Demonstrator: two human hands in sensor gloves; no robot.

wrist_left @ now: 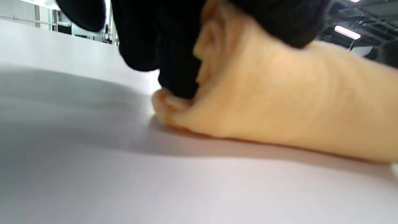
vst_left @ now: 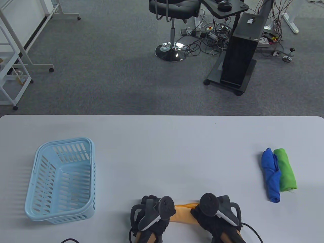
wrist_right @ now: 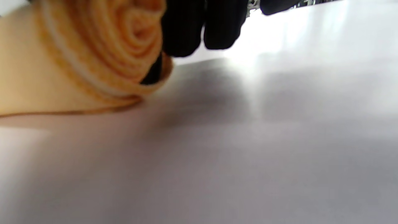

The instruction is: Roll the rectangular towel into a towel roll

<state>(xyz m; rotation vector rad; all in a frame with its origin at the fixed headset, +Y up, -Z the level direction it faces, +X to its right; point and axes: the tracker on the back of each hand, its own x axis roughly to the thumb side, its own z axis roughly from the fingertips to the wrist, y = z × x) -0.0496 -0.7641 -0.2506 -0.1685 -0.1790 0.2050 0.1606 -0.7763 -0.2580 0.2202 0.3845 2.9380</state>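
Note:
An orange towel lies rolled up at the table's front edge, between my two hands. My left hand grips its left end, and my right hand grips its right end. In the left wrist view my gloved fingers press on the roll's end, which rests on the table. In the right wrist view the roll's spiral end shows, with my fingers curled over it. The trackers hide most of both hands from above.
A light blue plastic basket stands at the front left. A rolled blue towel and a rolled green towel lie side by side at the right. The white table ends at the carpet beyond.

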